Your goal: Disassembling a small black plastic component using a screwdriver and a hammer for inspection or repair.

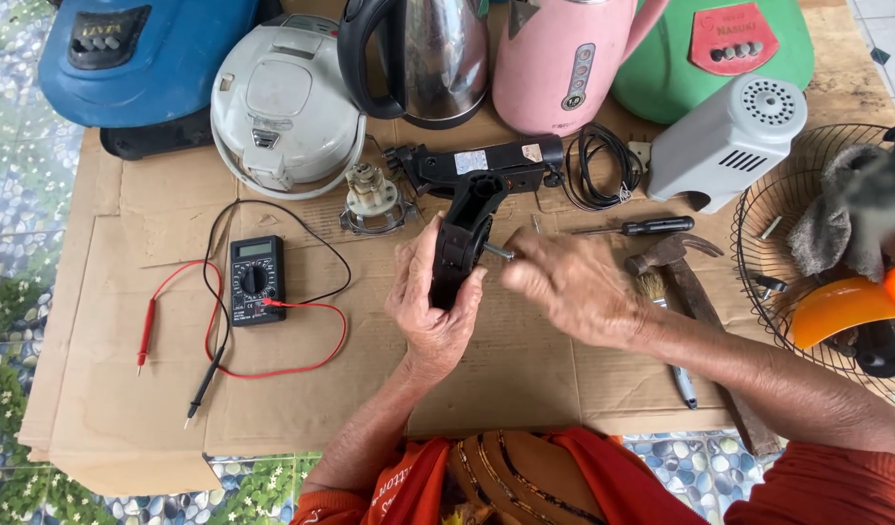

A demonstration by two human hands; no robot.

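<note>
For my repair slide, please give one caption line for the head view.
Left hand holds a black plastic housing while the right hand works a screwdriver tip into it, above cardboard.

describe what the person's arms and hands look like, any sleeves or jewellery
Both forearms are bare, with no gloves, rings, watch or bracelet showing on the left hand or right hand. Orange-red sleeves start up near the elbows. The right hand looks a little blurred.

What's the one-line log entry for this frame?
left hand: grips black housing | right hand: at its metal shaft, blurred | multimeter: left, on cardboard
</note>
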